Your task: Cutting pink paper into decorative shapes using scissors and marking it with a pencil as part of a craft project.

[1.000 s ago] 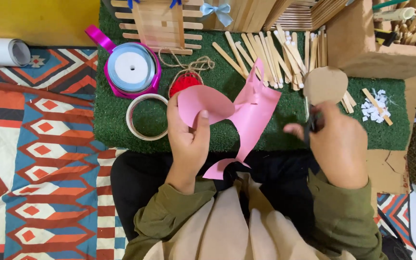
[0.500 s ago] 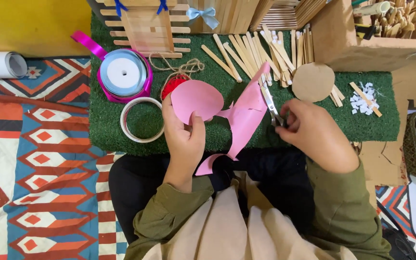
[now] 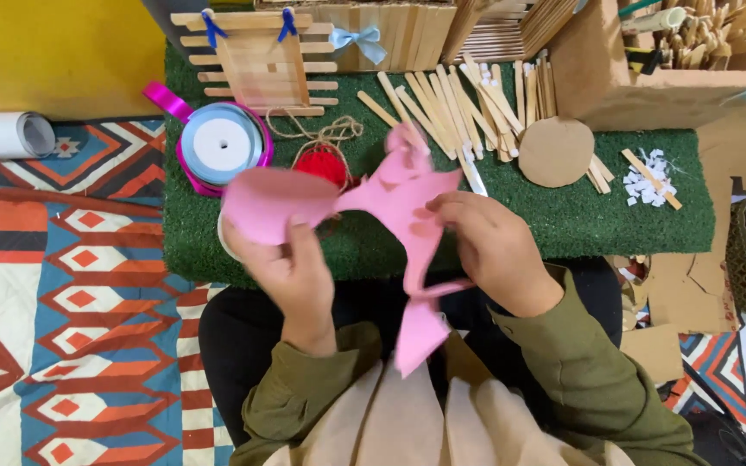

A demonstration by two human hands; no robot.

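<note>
Pink paper (image 3: 390, 207): we hold one irregular cut sheet above the near edge of the green mat (image 3: 563, 216). We note a rounded lobe at its left end, a jagged middle rising toward the mat's centre, and a narrow curling strip hanging below the mat's near edge, ending in a broader flap. Blurred in places.

Floor covering: a woven rug (image 3: 62, 293) with red, blue, orange and white geometric patterns, filling the left side and showing again at lower right.
Wall: a plain yellow surface (image 3: 53, 56) at upper left.
Work surface: a green artificial-grass mat (image 3: 615, 216).
Right side: brown cardboard pieces (image 3: 692, 285).
Light: even, soft, without hard shadows.
</note>
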